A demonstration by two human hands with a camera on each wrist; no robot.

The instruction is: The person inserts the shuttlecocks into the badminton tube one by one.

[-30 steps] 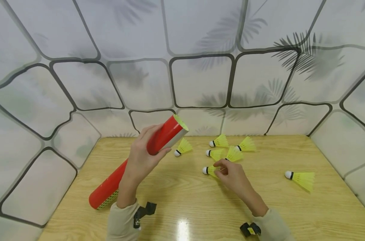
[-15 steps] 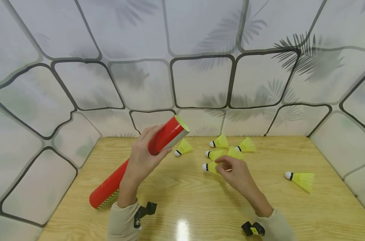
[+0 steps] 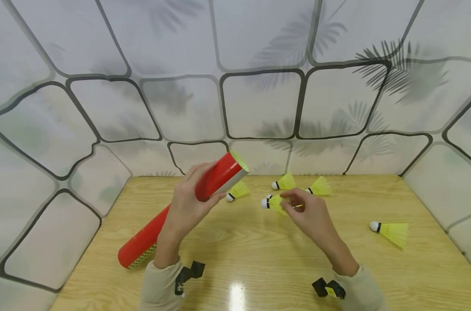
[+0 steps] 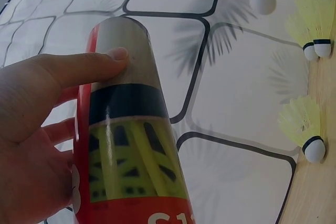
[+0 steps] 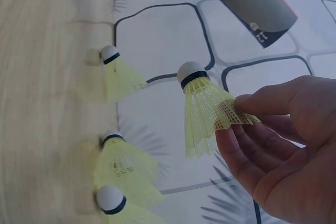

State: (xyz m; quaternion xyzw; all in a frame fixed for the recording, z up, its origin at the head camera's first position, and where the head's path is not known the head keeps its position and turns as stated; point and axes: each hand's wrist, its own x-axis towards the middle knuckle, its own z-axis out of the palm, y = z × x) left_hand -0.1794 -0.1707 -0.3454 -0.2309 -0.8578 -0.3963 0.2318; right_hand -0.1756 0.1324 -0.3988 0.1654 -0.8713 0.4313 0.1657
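My left hand [image 3: 185, 205] grips a long red shuttlecock tube [image 3: 216, 175] near its upper end, tilted up to the right. Its thumb lies along the silver band in the left wrist view. Lower down, a window [image 4: 134, 161] in the tube shows yellow ribs inside. Thumb and fingers of my right hand [image 3: 313, 216] pinch a yellow shuttlecock [image 5: 202, 111] by the skirt edge, its white cork pointing left toward the tube. In the head view this shuttlecock and the hand cover others lying behind.
On the wooden table [image 3: 235, 255] lie more yellow shuttlecocks: one beside the tube's mouth [image 3: 239, 190], two at the back [image 3: 287, 181], and one alone at the right [image 3: 393, 232]. A patterned wall covering [image 3: 259, 106] rises behind the table's back edge.
The right hand has raised the pinched shuttlecock up and away from me, now overlapping the others behind it. The left hand and tube have shifted only slightly right.
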